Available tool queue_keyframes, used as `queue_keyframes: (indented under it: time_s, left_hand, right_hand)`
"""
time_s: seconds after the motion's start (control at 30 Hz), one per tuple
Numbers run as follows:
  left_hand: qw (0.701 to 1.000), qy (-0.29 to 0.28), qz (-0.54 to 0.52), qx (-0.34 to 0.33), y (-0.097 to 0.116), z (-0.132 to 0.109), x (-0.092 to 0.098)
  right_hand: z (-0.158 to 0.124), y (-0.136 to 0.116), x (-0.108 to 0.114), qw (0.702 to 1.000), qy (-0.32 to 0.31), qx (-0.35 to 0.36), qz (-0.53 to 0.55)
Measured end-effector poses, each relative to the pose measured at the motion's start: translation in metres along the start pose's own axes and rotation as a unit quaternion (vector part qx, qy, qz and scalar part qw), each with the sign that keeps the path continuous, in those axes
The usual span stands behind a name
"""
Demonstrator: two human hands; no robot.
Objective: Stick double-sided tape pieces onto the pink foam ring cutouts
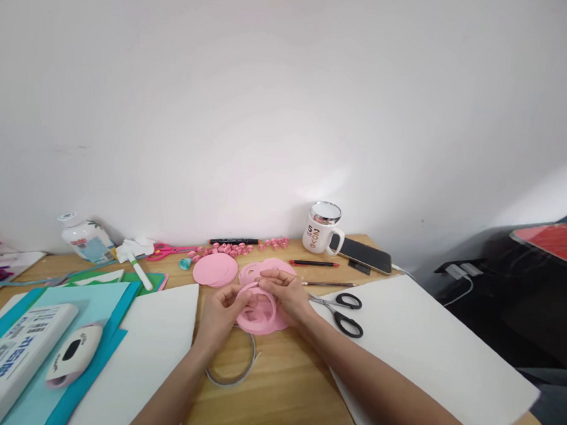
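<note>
Both my hands meet over a pink paper spiral (261, 315) at the middle of the wooden table (279, 389). My left hand (219, 315) pinches the spiral's outer strip at its left side. My right hand (284, 293) has its fingers closed on the strip from above. Just behind lie a stack of pink paper circles (214, 269) and more cut pink spirals (252, 272). A row of small rolled pink paper roses (234, 248) runs along the wall. Black-handled scissors (344, 312) lie right of my right hand.
White sheets lie at the left (149, 352) and right (430, 348). Teal paper (104, 303), a white punch (73, 353) and a white box (11, 361) sit at left. A mug (322, 228), phone (364, 255), red pencil (313, 263), black marker (233, 241), pink scissors (165, 251) and glue bottle (85, 236) stand behind.
</note>
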State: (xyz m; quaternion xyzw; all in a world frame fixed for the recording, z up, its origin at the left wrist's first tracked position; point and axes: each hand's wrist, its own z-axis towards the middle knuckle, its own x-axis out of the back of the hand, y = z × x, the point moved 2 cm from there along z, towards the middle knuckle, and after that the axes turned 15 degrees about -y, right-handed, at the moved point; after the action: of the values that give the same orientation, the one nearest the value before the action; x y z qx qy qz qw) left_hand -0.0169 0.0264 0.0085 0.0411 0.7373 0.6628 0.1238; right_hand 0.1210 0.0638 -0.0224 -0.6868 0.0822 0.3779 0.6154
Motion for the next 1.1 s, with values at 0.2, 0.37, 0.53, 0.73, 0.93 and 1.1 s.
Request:
queue_keyframes:
  time_s: [0.2,0.37,0.53,0.73,0.93,1.1]
  left_hand:
    - [0.975,-0.083,-0.19,0.077,-0.001,0.001,0.002]
    - [0.963,-0.097,-0.208,0.138,-0.007,0.001,0.001]
    - [0.979,-0.071,-0.145,0.128,-0.009,0.0,-0.002]
    - [0.997,-0.034,-0.031,0.063,-0.006,0.0,-0.002]
    - [0.992,-0.013,0.121,0.011,0.002,-0.001,-0.002]
    - [0.983,-0.021,0.181,-0.003,0.007,-0.002,-0.004]
  right_hand:
    - [-0.006,-0.02,-0.007,0.997,-0.066,-0.027,-0.016]
    - [-0.011,-0.01,-0.001,0.998,-0.048,-0.029,-0.019]
    - [-0.011,0.003,0.006,0.999,-0.02,-0.018,-0.027]
    - [-0.011,0.003,0.008,0.999,-0.017,-0.009,-0.05]
    - [-0.011,0.005,0.008,0.997,-0.032,-0.008,-0.068]
    - [-0.011,0.005,0.006,0.994,-0.054,0.004,-0.093]
